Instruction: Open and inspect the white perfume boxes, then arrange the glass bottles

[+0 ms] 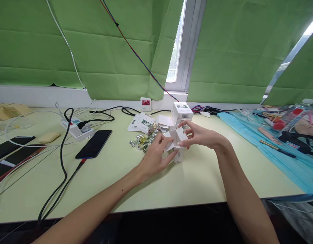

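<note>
Between my two hands is a small white box (179, 155) with its top flaps spread open, just above or on the pale table. My left hand (157, 153) holds its left side, thumb and fingers on the card. On the right, my right hand (194, 135) pinches a flap between thumb and fingers. Just behind my left hand sits a glass jar with a metallic lid (153, 129), beside a pile of small shiny pieces (139, 141). Stacked white boxes (182, 111) stand behind my right hand, and flat white cards (143, 122) lie to their left.
A black phone (94, 144) with a cable lies left of my hands, near a white power strip (77, 130). More phones lie at far left. Blue sheeting (263, 149) with a pen and bottle covers the right side. The table's front edge (171, 207) runs below my arms.
</note>
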`<state>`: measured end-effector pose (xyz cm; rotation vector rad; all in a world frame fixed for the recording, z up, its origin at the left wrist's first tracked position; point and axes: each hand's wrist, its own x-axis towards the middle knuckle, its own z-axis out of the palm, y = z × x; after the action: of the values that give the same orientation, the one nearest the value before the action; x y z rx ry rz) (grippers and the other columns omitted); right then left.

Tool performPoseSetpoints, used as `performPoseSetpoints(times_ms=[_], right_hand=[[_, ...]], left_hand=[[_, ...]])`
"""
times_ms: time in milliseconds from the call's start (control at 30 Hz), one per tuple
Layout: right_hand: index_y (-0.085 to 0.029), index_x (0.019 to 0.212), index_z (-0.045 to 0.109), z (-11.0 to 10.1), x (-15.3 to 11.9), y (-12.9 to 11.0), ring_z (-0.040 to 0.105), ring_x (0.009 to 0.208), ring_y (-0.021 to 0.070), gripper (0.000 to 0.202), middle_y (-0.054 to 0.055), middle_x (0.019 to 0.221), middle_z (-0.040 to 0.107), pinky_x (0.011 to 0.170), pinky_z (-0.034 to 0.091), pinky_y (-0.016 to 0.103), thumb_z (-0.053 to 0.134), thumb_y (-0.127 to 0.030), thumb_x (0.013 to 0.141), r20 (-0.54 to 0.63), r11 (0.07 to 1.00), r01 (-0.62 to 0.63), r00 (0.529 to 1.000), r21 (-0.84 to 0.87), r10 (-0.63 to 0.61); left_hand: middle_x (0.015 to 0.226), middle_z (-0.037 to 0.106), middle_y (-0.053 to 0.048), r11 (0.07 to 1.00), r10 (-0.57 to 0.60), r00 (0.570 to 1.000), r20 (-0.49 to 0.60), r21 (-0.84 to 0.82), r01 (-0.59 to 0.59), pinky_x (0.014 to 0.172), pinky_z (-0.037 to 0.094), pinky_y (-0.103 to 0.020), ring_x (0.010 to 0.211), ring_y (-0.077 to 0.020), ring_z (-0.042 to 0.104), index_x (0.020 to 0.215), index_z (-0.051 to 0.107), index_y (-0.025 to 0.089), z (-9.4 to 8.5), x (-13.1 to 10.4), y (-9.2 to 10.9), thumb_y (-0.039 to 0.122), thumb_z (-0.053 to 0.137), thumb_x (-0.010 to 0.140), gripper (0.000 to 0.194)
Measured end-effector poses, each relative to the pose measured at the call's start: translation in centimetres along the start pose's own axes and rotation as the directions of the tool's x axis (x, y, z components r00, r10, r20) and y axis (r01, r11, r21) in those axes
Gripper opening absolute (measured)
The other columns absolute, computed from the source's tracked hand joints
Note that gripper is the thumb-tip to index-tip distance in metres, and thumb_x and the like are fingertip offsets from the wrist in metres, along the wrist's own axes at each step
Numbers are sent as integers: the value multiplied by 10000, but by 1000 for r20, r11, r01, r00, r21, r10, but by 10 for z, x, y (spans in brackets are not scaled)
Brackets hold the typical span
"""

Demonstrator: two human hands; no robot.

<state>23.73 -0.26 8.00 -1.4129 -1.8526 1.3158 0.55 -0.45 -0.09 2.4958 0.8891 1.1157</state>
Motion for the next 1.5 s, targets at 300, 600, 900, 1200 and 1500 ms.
performPoseSetpoints(times_ms=[300,600,900,1200,1500], right_hand=[[-293,1227,437,0,-2,-1,681,777,207,761,-37,862,579,824,523,408,908,-475,657,11,1000,8,1000,-3,-8],[-291,1222,436,0,-2,-1,684,767,194,752,-42,877,579,794,509,379,916,-420,658,26,1000,9,1000,24,-9],[-294,1207,448,1,0,-1,641,750,177,749,-44,858,570,731,472,333,923,-423,642,7,1000,11,1000,-9,-11],[-285,1234,468,0,1,1,546,710,137,770,-36,896,544,681,444,300,921,-417,625,-2,998,67,998,-20,-67],[-307,1290,467,0,2,3,604,874,175,776,6,1039,539,792,537,350,908,-410,660,38,985,175,984,-4,-174]], left_hand=[[973,457,-36,1000,29,1000,5,5,-29,726,455,-284,821,-154,476,1268,604,262,1,0,0,333,592,979,297],[973,467,-42,999,34,999,25,3,-34,740,445,-290,875,-169,480,1245,637,264,2,0,0,301,591,978,273],[968,448,-37,999,33,999,18,18,-34,725,447,-286,846,-162,477,1217,630,250,3,0,-3,319,581,980,251],[957,463,-31,998,58,998,11,-6,-58,724,456,-279,825,-153,487,1196,628,253,3,-1,-4,315,593,983,225],[923,487,-25,995,101,994,-51,11,-101,689,445,-277,781,-142,490,1133,648,229,1,-1,-2,330,594,985,188]])
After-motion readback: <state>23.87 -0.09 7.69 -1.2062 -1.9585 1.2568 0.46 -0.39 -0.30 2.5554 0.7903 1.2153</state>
